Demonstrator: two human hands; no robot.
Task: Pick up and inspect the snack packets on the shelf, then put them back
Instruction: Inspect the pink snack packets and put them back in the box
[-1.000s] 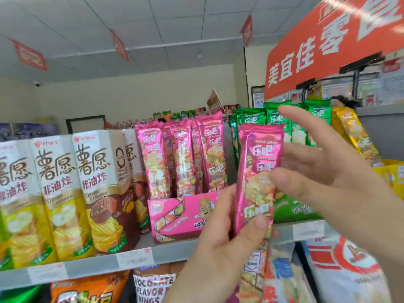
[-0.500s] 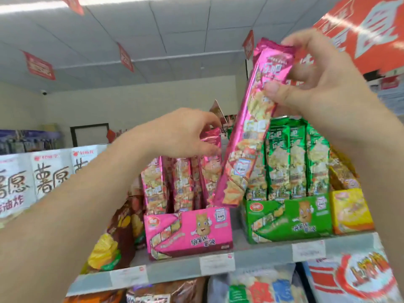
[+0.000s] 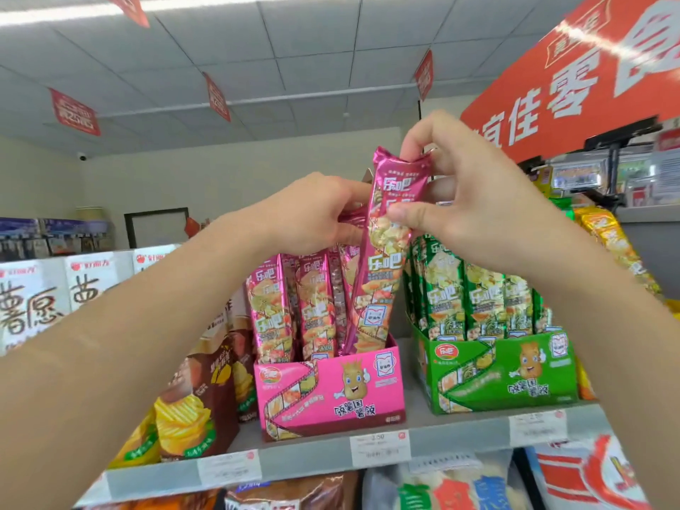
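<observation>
One packet [image 3: 386,263] lowered into box [image 3: 331,399], right hand [image 3: 478,215] pinching it, left hand [image 3: 309,219] gripping others [image 3: 314,307]

Both forearms raised, left hand [image 3: 312,215] curled in grip, right hand [image 3: 474,215] pinching with thumb and fingers

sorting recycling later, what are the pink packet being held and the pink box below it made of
The pink packet looks like thin metallised plastic film, glossy: bright glare, crimped sealed top. The pink box looks like printed cardboard, slight sheen: flat stiff panels, folded corner edges.
</observation>
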